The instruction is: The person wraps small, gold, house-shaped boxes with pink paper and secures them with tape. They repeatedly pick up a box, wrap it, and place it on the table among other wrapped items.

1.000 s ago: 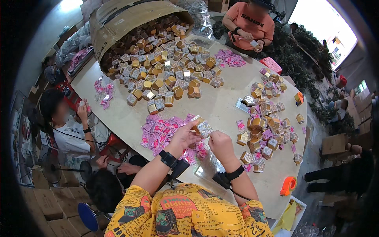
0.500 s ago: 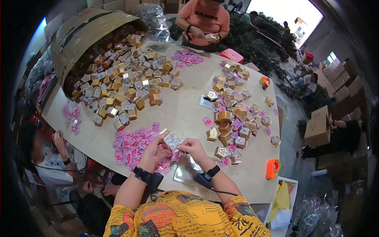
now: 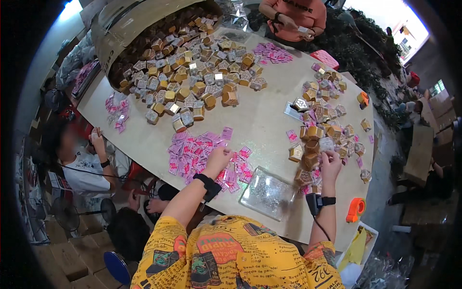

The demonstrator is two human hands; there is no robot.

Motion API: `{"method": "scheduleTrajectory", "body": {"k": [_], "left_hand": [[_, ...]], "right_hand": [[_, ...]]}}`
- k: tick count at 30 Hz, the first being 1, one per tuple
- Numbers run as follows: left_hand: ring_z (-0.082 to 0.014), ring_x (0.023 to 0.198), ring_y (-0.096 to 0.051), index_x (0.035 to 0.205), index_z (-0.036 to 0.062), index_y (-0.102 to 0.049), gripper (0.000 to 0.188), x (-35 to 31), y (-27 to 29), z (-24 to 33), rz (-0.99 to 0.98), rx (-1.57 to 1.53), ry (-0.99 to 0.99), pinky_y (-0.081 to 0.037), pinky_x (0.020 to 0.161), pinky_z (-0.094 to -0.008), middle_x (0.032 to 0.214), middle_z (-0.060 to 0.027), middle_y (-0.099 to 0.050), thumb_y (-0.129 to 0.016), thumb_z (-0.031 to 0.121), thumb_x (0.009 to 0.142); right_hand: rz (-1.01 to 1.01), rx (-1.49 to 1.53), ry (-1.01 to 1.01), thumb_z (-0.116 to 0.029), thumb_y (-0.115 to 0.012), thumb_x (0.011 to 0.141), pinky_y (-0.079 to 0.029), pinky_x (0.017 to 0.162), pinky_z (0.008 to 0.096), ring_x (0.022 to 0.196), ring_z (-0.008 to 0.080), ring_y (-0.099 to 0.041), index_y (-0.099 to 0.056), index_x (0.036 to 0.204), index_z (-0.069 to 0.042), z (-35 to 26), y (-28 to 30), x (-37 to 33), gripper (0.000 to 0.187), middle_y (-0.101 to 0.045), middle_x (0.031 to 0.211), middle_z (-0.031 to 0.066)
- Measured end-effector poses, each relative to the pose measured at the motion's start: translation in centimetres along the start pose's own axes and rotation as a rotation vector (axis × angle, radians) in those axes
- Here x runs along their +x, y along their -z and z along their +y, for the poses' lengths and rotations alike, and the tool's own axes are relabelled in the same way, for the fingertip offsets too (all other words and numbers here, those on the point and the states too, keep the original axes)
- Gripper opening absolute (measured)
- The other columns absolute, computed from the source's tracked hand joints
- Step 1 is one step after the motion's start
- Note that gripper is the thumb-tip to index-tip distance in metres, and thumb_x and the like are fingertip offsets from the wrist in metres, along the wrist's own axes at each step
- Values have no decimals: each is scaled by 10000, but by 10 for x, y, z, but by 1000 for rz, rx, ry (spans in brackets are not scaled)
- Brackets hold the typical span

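My left hand (image 3: 218,162) is at the right side of a heap of small pink packets (image 3: 190,154), its fingers curled together; whether a packet is between them I cannot make out. Over on the right, my right hand (image 3: 330,167) grips a small gold box with a silvery patterned top (image 3: 326,144). It is in among a group of similar boxes mixed with pink packets. Between my forearms lies a shallow clear tray (image 3: 270,193) with small glittery bits in it.
A big tipped carton (image 3: 113,41) spills many gold and silver boxes (image 3: 185,77) over the table's far left. Orange tape dispensers (image 3: 355,210) sit along the right edge. Across the table a person in an orange shirt (image 3: 293,17) handles something small; another person sits at left.
My hands have parted: the right has carried the box rightward to the group there, and the left has moved onto the pink packets. My view has shifted left.
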State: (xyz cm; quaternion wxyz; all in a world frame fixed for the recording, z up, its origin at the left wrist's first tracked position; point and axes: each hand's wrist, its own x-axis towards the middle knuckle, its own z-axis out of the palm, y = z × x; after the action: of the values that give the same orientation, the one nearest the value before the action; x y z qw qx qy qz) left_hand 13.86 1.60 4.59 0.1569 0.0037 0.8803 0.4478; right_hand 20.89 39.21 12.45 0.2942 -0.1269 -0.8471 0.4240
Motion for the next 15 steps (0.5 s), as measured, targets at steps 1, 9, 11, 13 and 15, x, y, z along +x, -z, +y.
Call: {"method": "scheduleTrajectory", "body": {"k": [1,9,11,13,15], "left_hand": [[-355,727,-654,995,-20,-658,334,3,-2,-4,82,154,-93,-532,684,-429,705,-165,-651,-623,273,836],[-343,949,-591,963,12,-606,247,21,-65,4,70,576,-382,-514,793,-435,970,-175,-583,-628,190,794],[-336,1002,-569,1011,17,-586,280,21,-69,3,46,633,-393,-507,808,-435,1001,-160,-576,-629,201,804],[-335,997,-572,1012,16,-587,284,27,-73,-1,54,655,-385,-505,811,-440,1005,-165,-581,-629,209,807],[-338,987,-572,997,17,-591,260,31,-74,-1,57,601,-369,-503,816,-440,995,-168,-589,-618,190,805]], "right_hand": [[77,-188,189,-32,-668,793,-481,590,270,726,176,-608,-635,877,7,0,0,3,98,-605,808,88],[-1138,-533,47,-234,-665,753,-507,770,433,898,354,-617,-644,915,-64,-22,-71,-136,236,-611,939,152],[-1085,-460,94,-183,-632,764,-502,751,444,872,362,-615,-636,890,-55,-9,-87,-160,180,-607,904,161],[-1054,-403,121,-127,-591,770,-498,747,454,858,375,-612,-633,856,-34,-11,-90,-164,134,-605,884,183],[-1043,-363,113,-67,-543,773,-494,757,461,859,392,-607,-634,814,1,-11,-91,-160,121,-604,878,215]]}}
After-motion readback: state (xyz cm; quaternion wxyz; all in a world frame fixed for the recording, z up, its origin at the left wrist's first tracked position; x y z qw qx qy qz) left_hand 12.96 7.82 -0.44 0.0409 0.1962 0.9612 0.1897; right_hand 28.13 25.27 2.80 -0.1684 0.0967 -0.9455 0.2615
